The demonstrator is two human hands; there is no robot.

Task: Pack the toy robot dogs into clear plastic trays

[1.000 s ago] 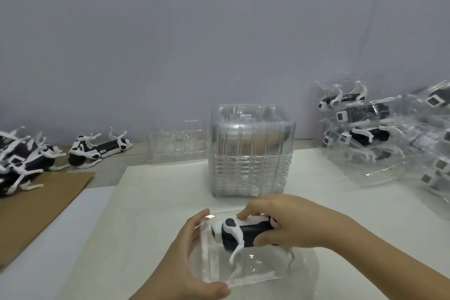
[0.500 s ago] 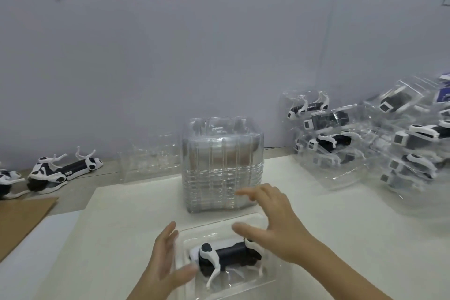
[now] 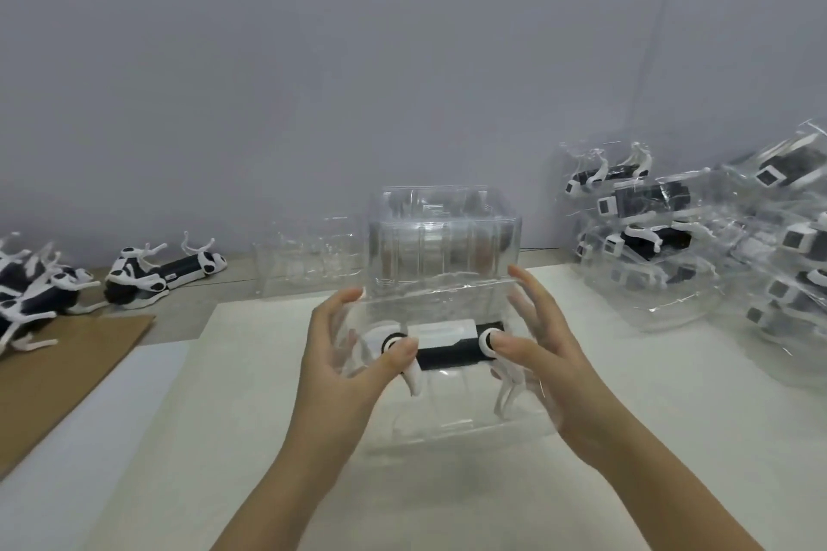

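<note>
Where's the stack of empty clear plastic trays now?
Head view, centre: the clear tray stack stands just behind the hand-held clear tray containing a black-and-white toy dog.

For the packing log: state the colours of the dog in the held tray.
Toy dog: black and white, seen in the head view.

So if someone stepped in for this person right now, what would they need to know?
Left hand and right hand each grip one end of a clear tray, thumbs in front.
A toy dog sits inside that tray.
Done: packed trays are piled at the right.
Left: loose dogs wait at the far left, and the stack of empty trays stands just behind the hands.
</note>
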